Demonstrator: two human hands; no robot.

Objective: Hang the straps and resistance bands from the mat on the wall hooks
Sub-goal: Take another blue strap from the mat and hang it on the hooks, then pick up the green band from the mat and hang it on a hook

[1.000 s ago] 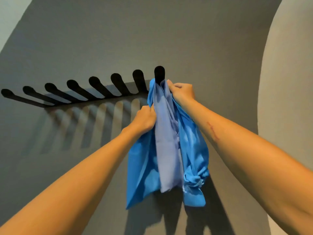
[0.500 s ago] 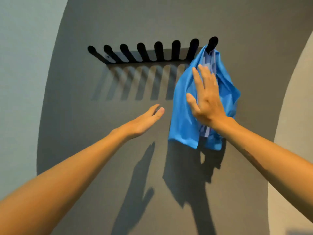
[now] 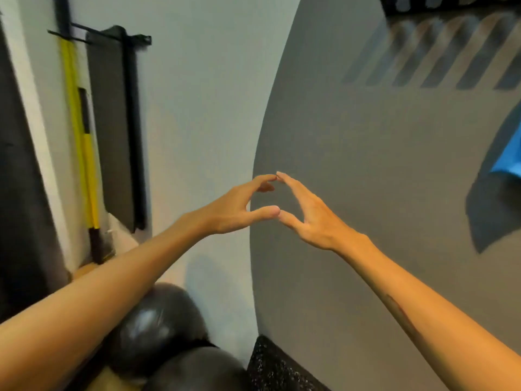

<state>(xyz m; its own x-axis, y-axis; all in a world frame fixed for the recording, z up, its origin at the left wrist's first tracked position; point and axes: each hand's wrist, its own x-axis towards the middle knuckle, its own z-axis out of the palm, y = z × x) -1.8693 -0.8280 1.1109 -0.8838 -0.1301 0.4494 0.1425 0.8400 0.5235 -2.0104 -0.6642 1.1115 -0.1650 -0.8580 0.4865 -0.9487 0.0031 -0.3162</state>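
- Hanging of the blue band (image 3: 507, 162) is complete: one second earlier both hands gripped it at the end hook; now it shows only as a blue corner at the right edge of the view, against the dark wall panel (image 3: 366, 193), with its shadow below.
- The hook rack (image 3: 451, 4) sits at the top right edge, cut off; only its lower bar and the striped shadows beneath it are visible. Which hook carries the band cannot be told from this view.
- Left hand (image 3: 239, 207): grip released, fingers straight, holding nothing.
- Right hand (image 3: 307, 213): grip released, fingers straight, holding nothing. The fingertips and thumb tips of the two hands meet or nearly meet in front of the wall.
- The view has swung left and down away from the rack. Dark exercise balls (image 3: 158, 328) lie near, at lower left; a yellow pole (image 3: 81, 153) and a dark hanging mat (image 3: 112, 122) stand at far left.
- Judgement: one item is stowed. The next step is likely to fetch another strap or band from the mat on the floor, which is not identifiable here.
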